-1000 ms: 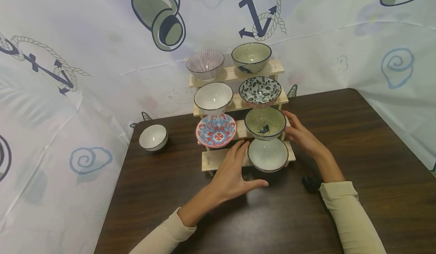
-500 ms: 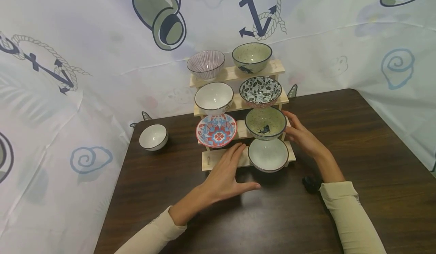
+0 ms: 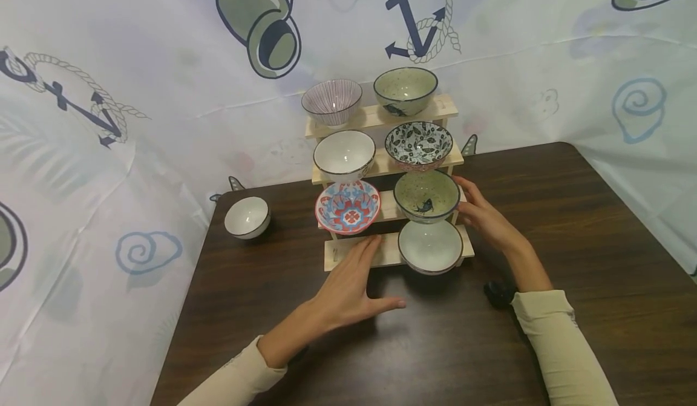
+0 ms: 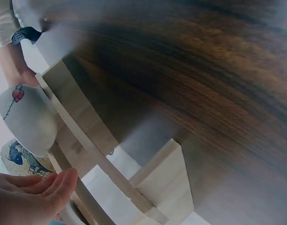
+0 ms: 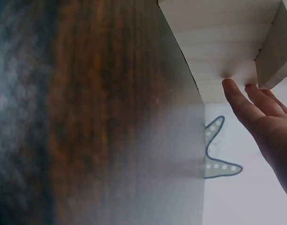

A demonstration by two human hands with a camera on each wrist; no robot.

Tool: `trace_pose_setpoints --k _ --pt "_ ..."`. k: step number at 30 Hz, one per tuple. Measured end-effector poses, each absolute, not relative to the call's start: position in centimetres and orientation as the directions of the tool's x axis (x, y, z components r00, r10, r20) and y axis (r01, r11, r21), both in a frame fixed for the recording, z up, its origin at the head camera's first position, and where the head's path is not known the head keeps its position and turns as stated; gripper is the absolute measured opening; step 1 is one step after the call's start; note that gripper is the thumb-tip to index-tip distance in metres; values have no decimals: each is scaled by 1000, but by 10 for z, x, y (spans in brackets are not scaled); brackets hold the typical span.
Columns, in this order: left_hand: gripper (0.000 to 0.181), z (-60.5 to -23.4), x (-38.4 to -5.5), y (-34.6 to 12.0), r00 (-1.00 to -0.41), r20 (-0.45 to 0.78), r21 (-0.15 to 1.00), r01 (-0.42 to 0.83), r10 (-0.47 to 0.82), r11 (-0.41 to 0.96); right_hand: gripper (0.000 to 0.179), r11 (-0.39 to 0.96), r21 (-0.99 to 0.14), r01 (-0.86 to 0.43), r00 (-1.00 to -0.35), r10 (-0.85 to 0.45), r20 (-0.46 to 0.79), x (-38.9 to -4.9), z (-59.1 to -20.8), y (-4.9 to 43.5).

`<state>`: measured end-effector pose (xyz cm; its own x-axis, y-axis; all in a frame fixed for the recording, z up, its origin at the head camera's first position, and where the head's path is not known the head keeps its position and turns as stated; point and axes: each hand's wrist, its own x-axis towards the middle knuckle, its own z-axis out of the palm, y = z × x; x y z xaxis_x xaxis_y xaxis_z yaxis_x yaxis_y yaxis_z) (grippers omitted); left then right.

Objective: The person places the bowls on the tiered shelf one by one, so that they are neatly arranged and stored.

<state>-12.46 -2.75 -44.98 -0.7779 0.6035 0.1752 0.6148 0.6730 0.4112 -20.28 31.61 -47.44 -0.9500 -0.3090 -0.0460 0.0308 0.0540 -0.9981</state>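
A wooden tiered stand (image 3: 340, 250) holds several bowls. My left hand (image 3: 343, 291) hovers before its lowest step, fingers extended and thumb spread, holding nothing. Just right of that hand sits a white bowl (image 3: 430, 247), whose outside shows a red flower in the left wrist view. Above it stands a green bowl (image 3: 426, 195) with a dark fish; a red-and-blue patterned bowl (image 3: 348, 207) is on the same step, to the left. My right hand (image 3: 490, 221) is at the stand's right side, by the green bowl. In the right wrist view its fingers (image 5: 244, 105) rest against the wooden side panel (image 5: 218, 47).
Higher steps bear a white bowl (image 3: 344, 153), a black-and-white leaf bowl (image 3: 418, 144), a striped bowl (image 3: 332, 100) and another green bowl (image 3: 405, 88). A small white bowl (image 3: 247, 216) stands on the table (image 3: 234, 309) at left. Patterned cloth (image 3: 179, 91) hangs behind.
My left hand has drawn left and slightly down, away from the lowest white bowl. The right hand stays at the stand's side. The bowls keep their places.
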Motion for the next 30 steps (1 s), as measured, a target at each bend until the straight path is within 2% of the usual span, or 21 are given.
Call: trace_pose_setpoints --k 14,24,30 --pt "117 -449 -118 -41 -782 161 351 615 602 706 66 56 -998 35 -948 -314 -51 -202 -472 316" --pt "110 -449 -113 -51 -775 207 361 628 597 689 67 70 -997 37 -949 -310 -57 -201 -472 318" --pt "104 -451 -114 -62 -797 217 381 601 564 703 68 81 -996 34 -949 -311 -58 -202 -472 317"
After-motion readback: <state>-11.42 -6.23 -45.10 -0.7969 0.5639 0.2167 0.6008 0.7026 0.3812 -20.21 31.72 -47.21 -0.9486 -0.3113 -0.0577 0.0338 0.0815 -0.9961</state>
